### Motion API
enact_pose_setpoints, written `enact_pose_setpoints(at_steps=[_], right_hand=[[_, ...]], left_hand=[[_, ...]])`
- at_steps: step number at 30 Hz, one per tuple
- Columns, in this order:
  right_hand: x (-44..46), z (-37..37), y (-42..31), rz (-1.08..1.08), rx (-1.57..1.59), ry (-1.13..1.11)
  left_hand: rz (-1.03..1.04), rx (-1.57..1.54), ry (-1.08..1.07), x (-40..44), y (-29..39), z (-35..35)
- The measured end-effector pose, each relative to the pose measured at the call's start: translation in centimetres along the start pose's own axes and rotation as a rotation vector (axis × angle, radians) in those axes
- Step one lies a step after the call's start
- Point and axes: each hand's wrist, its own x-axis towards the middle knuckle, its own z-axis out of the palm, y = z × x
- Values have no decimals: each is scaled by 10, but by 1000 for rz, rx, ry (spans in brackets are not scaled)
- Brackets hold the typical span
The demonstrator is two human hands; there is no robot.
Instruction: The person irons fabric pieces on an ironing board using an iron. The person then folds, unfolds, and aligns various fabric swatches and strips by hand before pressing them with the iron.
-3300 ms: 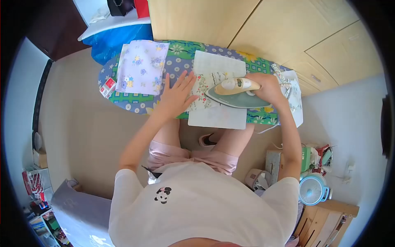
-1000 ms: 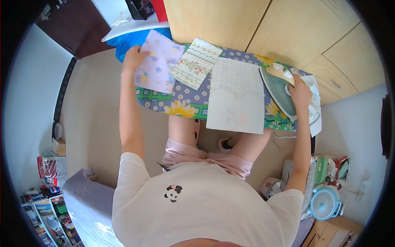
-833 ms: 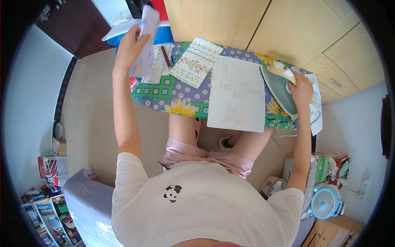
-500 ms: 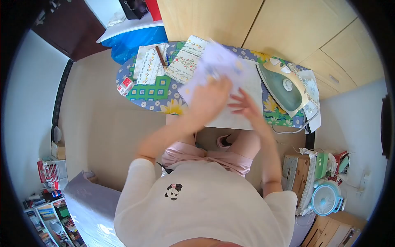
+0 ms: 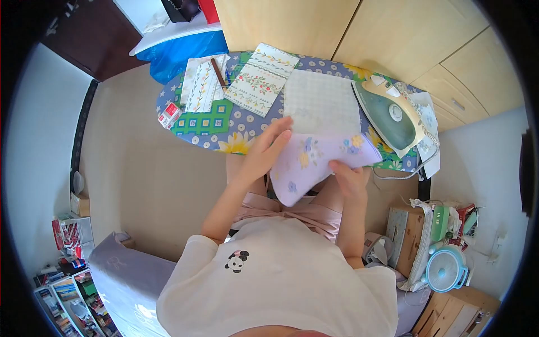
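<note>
A folded lavender cloth with flowers [image 5: 314, 160] is held in front of me at the near edge of the ironing board [image 5: 205, 121]. My left hand [image 5: 268, 147] grips its left side, and my right hand [image 5: 349, 175] pinches its lower right part between thumb and fingers. Under and behind the cloth lies a pale checked sheet [image 5: 321, 101]. The green and cream iron [image 5: 390, 115] rests on the board to the right, touched by neither hand. A white cloth with red flowers [image 5: 262, 80] lies flat to the left of the sheet.
At the board's left end lie smaller patterned cloths [image 5: 201, 92], a brown stick [image 5: 218, 73] and a red and white box [image 5: 169, 115]. The iron's cord [image 5: 412, 175] loops on the right. Cabinets [image 5: 281, 25] stand behind; a blue fan [image 5: 444, 269] is at the lower right.
My right hand has let go of the iron and now holds the lavender cloth. My left hand has lifted that cloth from the left end and brought it to the middle, near me.
</note>
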Motion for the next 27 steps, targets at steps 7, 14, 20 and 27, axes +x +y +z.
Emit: enact_pose_setpoints(at_steps=[7, 14, 20, 27], right_hand=[[-10, 6, -14, 37, 69, -83], [-18, -2, -3, 27, -61, 61], [-21, 11, -3, -195, -168, 238], [-35, 15, -3, -245, -240, 204]], left_hand=[[-424, -700, -502, -9, 1, -8], [-217, -239, -131, -26, 20, 8], [42, -119, -70, -35, 22, 14], [154, -13, -26, -43, 44, 18]])
